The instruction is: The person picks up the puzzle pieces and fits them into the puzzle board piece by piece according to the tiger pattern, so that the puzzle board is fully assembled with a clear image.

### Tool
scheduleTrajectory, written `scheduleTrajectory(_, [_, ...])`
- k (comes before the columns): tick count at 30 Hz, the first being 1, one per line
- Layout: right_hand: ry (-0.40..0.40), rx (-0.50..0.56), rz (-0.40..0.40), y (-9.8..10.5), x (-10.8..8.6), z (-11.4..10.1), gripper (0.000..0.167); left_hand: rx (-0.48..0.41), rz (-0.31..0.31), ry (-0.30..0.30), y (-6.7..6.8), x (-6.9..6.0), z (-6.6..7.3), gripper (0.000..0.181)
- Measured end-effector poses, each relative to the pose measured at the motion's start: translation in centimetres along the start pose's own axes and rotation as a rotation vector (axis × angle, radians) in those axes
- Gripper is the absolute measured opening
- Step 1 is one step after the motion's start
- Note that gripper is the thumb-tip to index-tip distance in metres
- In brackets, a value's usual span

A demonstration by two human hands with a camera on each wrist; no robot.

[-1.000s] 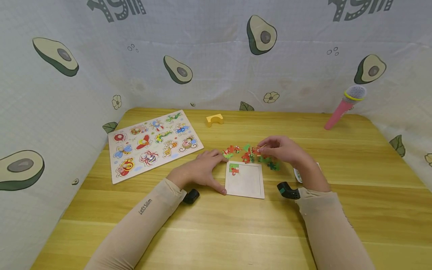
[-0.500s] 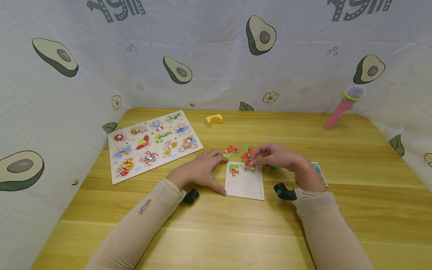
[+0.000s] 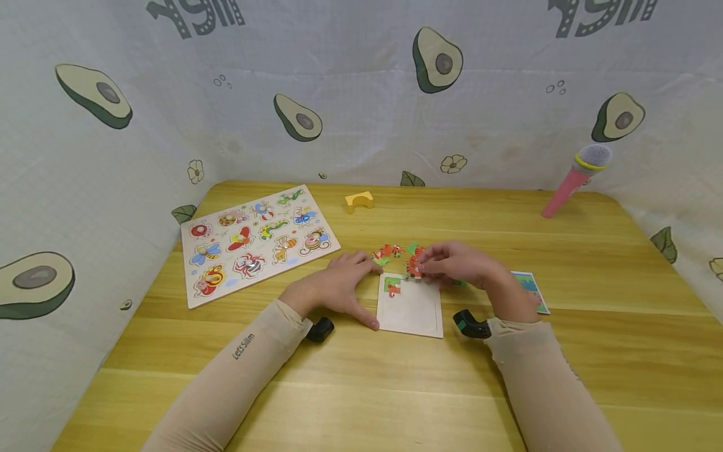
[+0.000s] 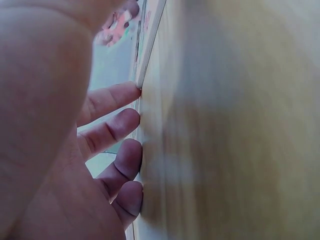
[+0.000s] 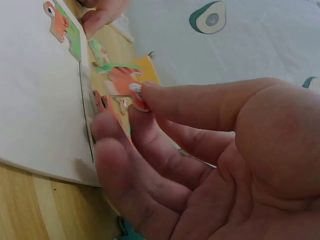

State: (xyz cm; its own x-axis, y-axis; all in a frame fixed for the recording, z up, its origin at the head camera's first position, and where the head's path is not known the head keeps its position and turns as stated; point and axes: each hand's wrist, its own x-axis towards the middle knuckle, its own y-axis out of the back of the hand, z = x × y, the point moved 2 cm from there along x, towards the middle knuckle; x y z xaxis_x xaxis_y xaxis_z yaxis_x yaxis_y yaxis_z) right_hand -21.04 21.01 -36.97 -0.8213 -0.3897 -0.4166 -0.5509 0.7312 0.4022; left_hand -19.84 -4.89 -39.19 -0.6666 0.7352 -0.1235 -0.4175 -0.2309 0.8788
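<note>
A white square puzzle board [image 3: 411, 314] lies on the table, with orange-and-green jigsaw pieces [image 3: 392, 286] fitted in its upper left corner. My left hand [image 3: 337, 282] rests beside the board's left side, thumb at the lower left corner and fingers spread near the upper one. Between thumb and finger my right hand [image 3: 460, 263] pinches an orange-and-green jigsaw piece [image 5: 127, 80], just above the board's top edge. Several loose jigsaw pieces [image 3: 386, 252] lie behind the board, some hidden by the right hand.
A peg puzzle board with insect pictures [image 3: 257, 251] lies to the left. Behind stands a yellow arch block [image 3: 359, 200]. A picture card [image 3: 531, 292] lies under the right wrist. A pink toy microphone [image 3: 567, 191] stands at the back right.
My right hand has moved left and nearer, from the loose pieces to the board's top edge, with a jigsaw piece in its pinch. The left hand has stayed in place.
</note>
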Motion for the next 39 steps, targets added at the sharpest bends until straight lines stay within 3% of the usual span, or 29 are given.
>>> scheduleTrajectory(7, [0.005,0.126,0.073,-0.3,0.5,-0.1,0.027,-0.001,-0.001,-0.001,-0.1,0.0,-0.1,0.1])
scheduleTrajectory(12, [0.013,0.047,0.145,-0.4,0.6,-0.2,0.025,0.003,0.001,-0.007,-0.2,0.1,-0.2,0.1])
scheduleTrajectory(19, [-0.005,-0.096,0.025,-0.7,0.5,-0.2,0.022,0.0,0.002,-0.003,-0.1,0.1,-0.1,0.1])
scheduleTrajectory(28, [0.038,-0.133,-0.13,-1.9,0.8,-0.4,0.017,0.011,-0.006,0.008,-0.2,0.1,-0.2,0.1])
scheduleTrajectory(39, [0.044,-0.246,-0.11,-3.2,0.8,-1.3,0.014,0.023,-0.01,0.013,-0.2,0.2,-0.2,0.1])
